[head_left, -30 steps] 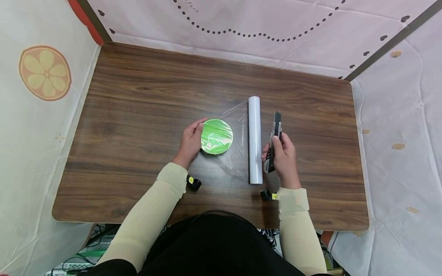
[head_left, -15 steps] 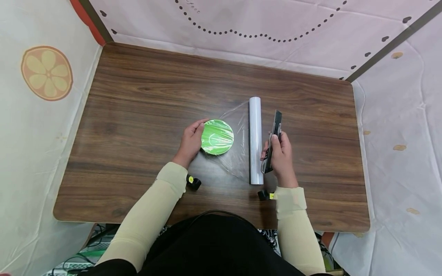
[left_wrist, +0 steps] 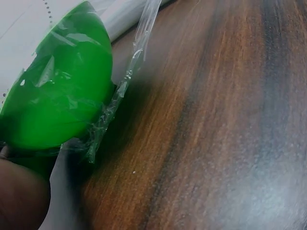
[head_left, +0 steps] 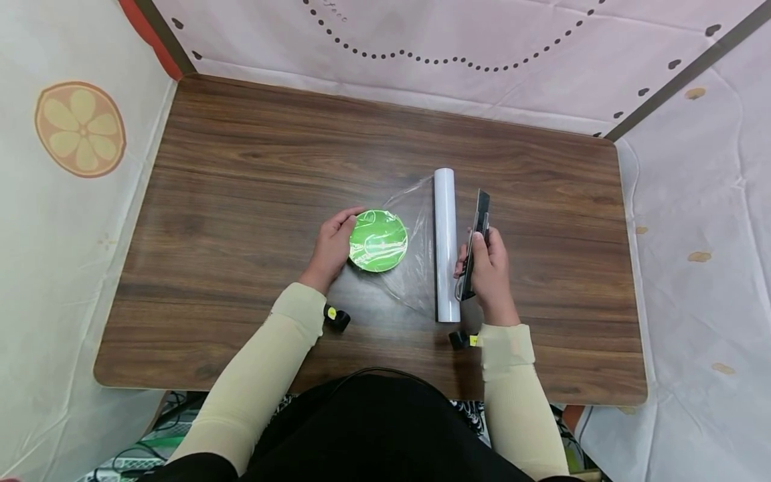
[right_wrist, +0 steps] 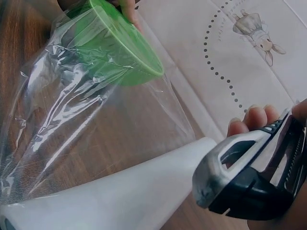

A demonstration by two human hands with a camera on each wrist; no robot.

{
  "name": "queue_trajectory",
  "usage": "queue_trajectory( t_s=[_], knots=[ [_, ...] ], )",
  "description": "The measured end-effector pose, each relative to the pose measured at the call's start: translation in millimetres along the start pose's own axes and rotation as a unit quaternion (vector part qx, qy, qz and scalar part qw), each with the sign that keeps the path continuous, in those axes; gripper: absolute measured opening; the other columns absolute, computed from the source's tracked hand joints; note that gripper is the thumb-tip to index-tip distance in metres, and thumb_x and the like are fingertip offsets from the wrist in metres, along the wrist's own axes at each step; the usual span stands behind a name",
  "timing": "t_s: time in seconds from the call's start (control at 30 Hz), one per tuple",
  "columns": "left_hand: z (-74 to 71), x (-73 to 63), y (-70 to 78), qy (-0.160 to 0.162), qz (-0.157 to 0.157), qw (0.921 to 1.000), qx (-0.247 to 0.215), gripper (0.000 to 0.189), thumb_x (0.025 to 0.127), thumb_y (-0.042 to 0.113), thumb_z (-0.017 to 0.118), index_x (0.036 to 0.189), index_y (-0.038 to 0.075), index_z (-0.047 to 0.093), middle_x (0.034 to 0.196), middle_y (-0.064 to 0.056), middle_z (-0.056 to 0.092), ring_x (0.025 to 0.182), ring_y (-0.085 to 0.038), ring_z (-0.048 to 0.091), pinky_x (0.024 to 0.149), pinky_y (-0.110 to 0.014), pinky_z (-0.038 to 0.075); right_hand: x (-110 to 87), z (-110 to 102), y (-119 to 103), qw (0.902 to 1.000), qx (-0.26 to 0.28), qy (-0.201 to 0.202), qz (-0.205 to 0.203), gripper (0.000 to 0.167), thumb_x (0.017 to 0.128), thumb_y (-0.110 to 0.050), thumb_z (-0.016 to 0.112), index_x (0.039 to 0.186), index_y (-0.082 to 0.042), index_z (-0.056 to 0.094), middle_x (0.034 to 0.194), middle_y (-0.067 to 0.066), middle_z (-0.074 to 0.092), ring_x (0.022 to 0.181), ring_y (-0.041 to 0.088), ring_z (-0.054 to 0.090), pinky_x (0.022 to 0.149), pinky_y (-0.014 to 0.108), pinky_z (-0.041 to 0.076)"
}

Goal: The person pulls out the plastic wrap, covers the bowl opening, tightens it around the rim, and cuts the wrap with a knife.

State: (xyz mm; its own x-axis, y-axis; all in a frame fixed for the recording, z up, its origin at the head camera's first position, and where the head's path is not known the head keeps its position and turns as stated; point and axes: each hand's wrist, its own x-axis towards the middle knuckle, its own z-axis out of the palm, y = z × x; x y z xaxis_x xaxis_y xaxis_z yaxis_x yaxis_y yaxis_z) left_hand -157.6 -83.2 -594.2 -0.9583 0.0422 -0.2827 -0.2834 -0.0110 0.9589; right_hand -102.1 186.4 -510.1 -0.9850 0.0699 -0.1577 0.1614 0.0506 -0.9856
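My left hand (head_left: 330,248) grips the left side of a green bowl (head_left: 378,241), whose top is covered with clear plastic wrap. In the left wrist view the bowl (left_wrist: 62,81) shows its curved side, with wrap bunched along it. From the bowl, a sheet of plastic wrap (right_wrist: 96,139) stretches to a white roll of plastic wrap (head_left: 445,248) lying lengthwise on the table. Just right of the roll, my right hand (head_left: 492,274) holds a black and silver utility knife (right_wrist: 254,167), thumb along its body. Whether its blade is out, I cannot tell.
The brown wooden table (head_left: 253,154) bears the bowl and the roll. White printed cloth walls (head_left: 391,40) enclose its back and both sides. Black wrist cameras (head_left: 337,319) sit at both cuffs, close above the table.
My right hand has shifted slightly left with the utility knife, nearer the roll. The left hand, bowl and roll stay almost where they were.
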Motion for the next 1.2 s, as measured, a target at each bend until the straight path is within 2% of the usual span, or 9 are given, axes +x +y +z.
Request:
queue_trajectory(
  t_s=[0.33, 0.5, 0.67, 0.97, 1.2],
  knots=[
    [-4.2, 2.9, 5.1, -0.01, 0.0, 0.9999, -0.006, 0.038, 0.104, 0.023, 0.043, 0.137, 0.007, 0.053, 0.142, -0.012, 0.052, 0.132, -0.023, 0.047, 0.111, -0.039, 0.038, 6.6, 2, -3, 0.9992, -0.037, 0.008, 0.011, 0.016, 0.104, -0.02, 0.041, 0.11, -0.008, 0.05, 0.072, 0.013, 0.054, 0.049, 0.021, 0.054, 0.049, 0.034, 0.054],
    [-8.3, 8.0, 8.2, -0.007, 0.013, 0.9999, -0.005, 0.038, 0.105, 0.024, 0.041, 0.136, 0.006, 0.053, 0.134, -0.016, 0.058, 0.128, -0.025, 0.052, 0.111, -0.038, 0.038, 12.6, -1, 10, 0.9987, -0.043, 0.01, 0.024, 0.021, 0.104, -0.025, 0.043, 0.115, -0.01, 0.051, 0.075, 0.01, 0.055, 0.051, 0.02, 0.055, 0.05, 0.032, 0.053],
    [-12.4, 15.4, 12.5, -0.001, 0.018, 0.9998, -0.001, 0.036, 0.105, 0.019, 0.04, 0.135, 0.003, 0.053, 0.132, -0.019, 0.058, 0.125, -0.028, 0.055, 0.108, -0.037, 0.042, 17.9, -1, 19, 0.9981, -0.056, 0.017, 0.018, 0.026, 0.103, -0.032, 0.044, 0.117, -0.012, 0.051, 0.075, 0.009, 0.055, 0.05, 0.017, 0.055, 0.05, 0.03, 0.053],
    [-17.9, 33.3, 32.6, -0.008, -0.001, 0.9998, -0.016, 0.035, 0.104, 0.01, 0.038, 0.134, -0.004, 0.051, 0.128, -0.026, 0.055, 0.119, -0.036, 0.057, 0.102, -0.04, 0.048, 17.1, 6, -8, 0.9968, -0.069, 0.024, 0.031, 0.019, 0.104, -0.023, 0.042, 0.112, -0.008, 0.05, 0.076, 0.015, 0.055, 0.053, 0.022, 0.056, 0.053, 0.033, 0.054],
    [-20.0, 49.9, 59.0, -0.023, -0.042, 0.9986, 0.022, 0.035, 0.104, 0.012, 0.039, 0.135, -0.001, 0.051, 0.129, -0.024, 0.056, 0.119, -0.033, 0.057, 0.1, -0.038, 0.05, 30.5, 4, 2, 0.9946, -0.089, 0.036, 0.039, 0.022, 0.104, -0.03, 0.043, 0.112, -0.011, 0.05, 0.076, 0.011, 0.056, 0.052, 0.02, 0.057, 0.053, 0.035, 0.055]
  ],
)
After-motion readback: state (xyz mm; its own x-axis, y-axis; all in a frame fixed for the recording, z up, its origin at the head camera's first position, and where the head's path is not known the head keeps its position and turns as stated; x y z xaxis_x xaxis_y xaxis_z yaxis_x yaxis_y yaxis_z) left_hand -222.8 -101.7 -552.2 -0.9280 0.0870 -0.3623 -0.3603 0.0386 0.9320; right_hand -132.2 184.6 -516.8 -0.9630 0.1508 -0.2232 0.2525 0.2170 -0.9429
